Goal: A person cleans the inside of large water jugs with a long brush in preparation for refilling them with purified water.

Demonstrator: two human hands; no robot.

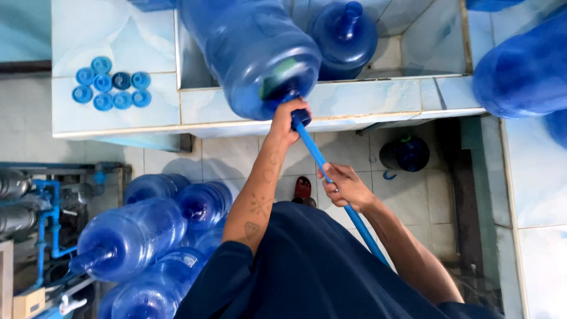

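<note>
A big blue water jug (254,53) lies tilted over the edge of a tiled counter (366,97), its mouth pointing down at me. My left hand (285,123) grips the jug's neck at the mouth. A long blue rod (322,162) runs from the mouth down past my body. My right hand (342,186) is closed around that rod about halfway along. The end of the rod inside the jug is hidden.
Several blue caps (112,88) lie on the counter at left. A second jug (345,35) stands in the tiled basin, another (525,71) lies at right. Several jugs (136,236) are stacked on the floor at left beside blue pipes (47,218). A dark container (407,153) stands under the counter.
</note>
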